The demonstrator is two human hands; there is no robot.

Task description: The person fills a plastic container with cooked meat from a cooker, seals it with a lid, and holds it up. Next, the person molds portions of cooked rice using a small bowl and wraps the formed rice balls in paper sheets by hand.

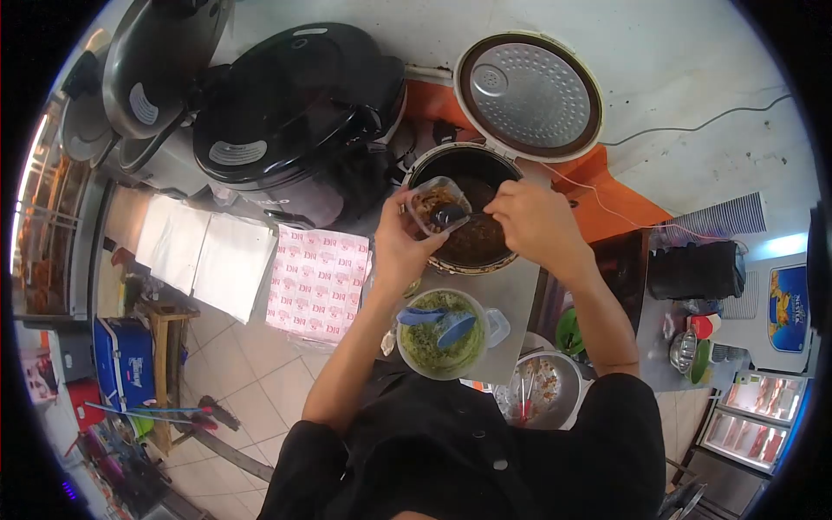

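My left hand (403,247) grips a small clear plastic tub (431,198) with brown food in it, tilted above an open rice cooker pot (468,247). A dark ladle (449,214) has its head in the tub's mouth. My right hand (533,221) is closed on the thin handle, over the pot's right rim. Dark brown, chunky food lies in the pot, partly hidden by my hands. Just in front stands a round tub of green mixture (442,357), with a blue spoon (455,329) and another blue utensil resting in it.
The cooker's raised lid (530,97) stands behind the pot. A large black cooker (295,113) is to the left, near red-printed paper sheets (318,282). A metal bowl (555,390) with food scraps sits lower right. Stacked cups (715,218) lie farther right.
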